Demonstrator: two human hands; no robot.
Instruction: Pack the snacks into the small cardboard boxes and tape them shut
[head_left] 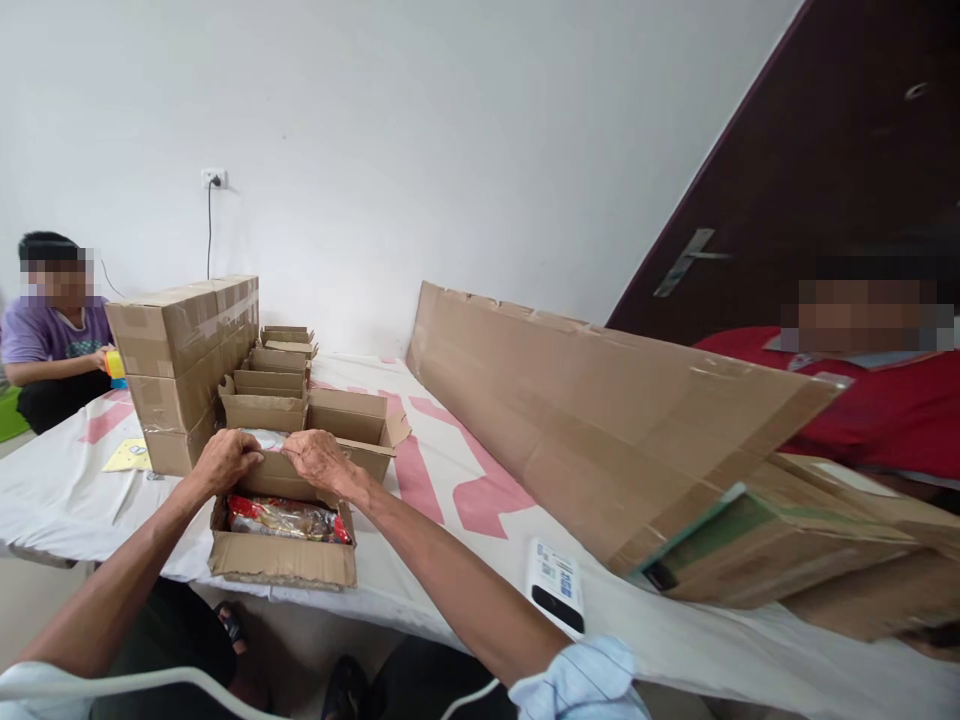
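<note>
My left hand (229, 460) and my right hand (321, 462) are close together, fingers closed at either end of a pale, shiny plastic packet (267, 439). Only the packet's top shows; the rest is hidden behind the raised back flap (279, 480) of the nearest cardboard box (281, 562). That open box lies below my hands at the table's front edge. Inside it are red and clear plastic packets (289, 520) with brownish contents. Just beyond my hands stand more open boxes, one (349, 425) to the right and another (264, 400) behind.
Closed cartons (176, 370) are stacked at left. A large cardboard sheet (600, 420) leans along the right, near more boxes (795, 540). A white device (555, 585) lies on the cloth-covered table (465, 580). One person (56, 340) sits left, another (877, 400) right.
</note>
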